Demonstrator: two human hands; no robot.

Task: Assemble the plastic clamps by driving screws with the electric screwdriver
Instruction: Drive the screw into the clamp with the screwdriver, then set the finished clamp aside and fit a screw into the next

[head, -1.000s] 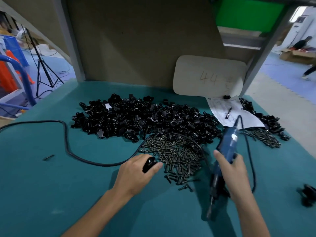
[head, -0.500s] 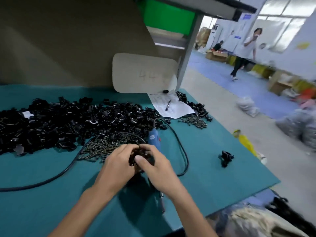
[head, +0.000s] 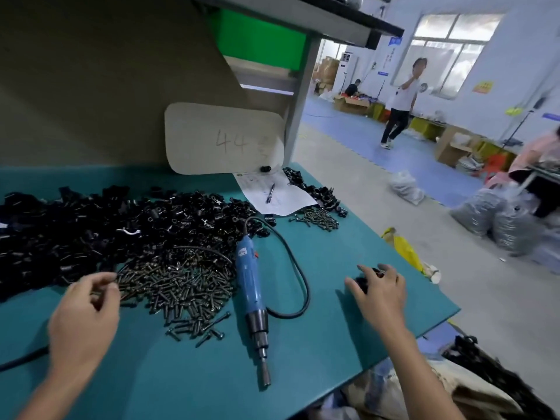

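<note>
Teal bench matting (head: 348, 237) fills the lower frame. Since a moment ago the hands have parted. The right hand (head: 378, 295) now curls over a small black plastic clamp (head: 362, 281) at right centre. The left hand (head: 85, 313) reaches the dark metal screw pile (head: 181, 283), blurred, so I cannot tell its grip. The blue electric screwdriver (head: 250, 283) lies untouched at centre, so a fresh clamp probably comes next.

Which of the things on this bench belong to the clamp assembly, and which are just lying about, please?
For the job: electric screwdriver, screw pile, heap of black clamp parts, clamp under the right hand.
Just lying about: cardboard marked 44, paper sheet, pen on it, yellow bag beyond the bench edge.
</note>
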